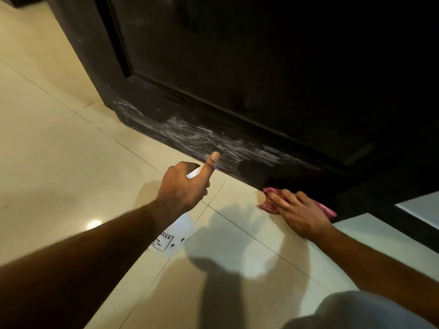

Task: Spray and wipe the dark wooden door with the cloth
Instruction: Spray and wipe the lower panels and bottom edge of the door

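While gripping a white spray bottle (177,230) in the left hand (183,186) (thumb raised) near the dark wooden door (213,91) with its streaked bottom edge, presses the pink cloth (269,201), seemingly onto the tiled floor (59,138) at the door's foot, under the flat-fingered right hand (301,210).

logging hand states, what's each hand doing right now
Left hand: closed round the spray bottle, thumb raised.
Right hand: open, fingers flat on the pink cloth at the foot of the door.

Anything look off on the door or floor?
White streaky smears along the door's bottom rail, left of the cloth: they stand out on the dark wood, probably unwiped spray. Nothing else looks off.
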